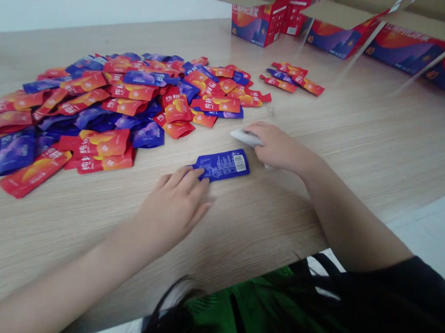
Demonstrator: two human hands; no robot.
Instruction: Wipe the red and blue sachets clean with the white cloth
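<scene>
My left hand lies on the wooden table with its fingertips on the end of a blue foil sachet, which shows its barcode side. To the right of that sachet, my right hand closes over a white oblong object, and the hand hides part of it. A large spread pile of red-orange and blue sachets lies to the left and ahead of my hands.
A small group of sachets lies beyond my right hand. Several red and blue printed cardboard boxes with open flaps stand along the far edge of the light wood table. A white wall rises behind.
</scene>
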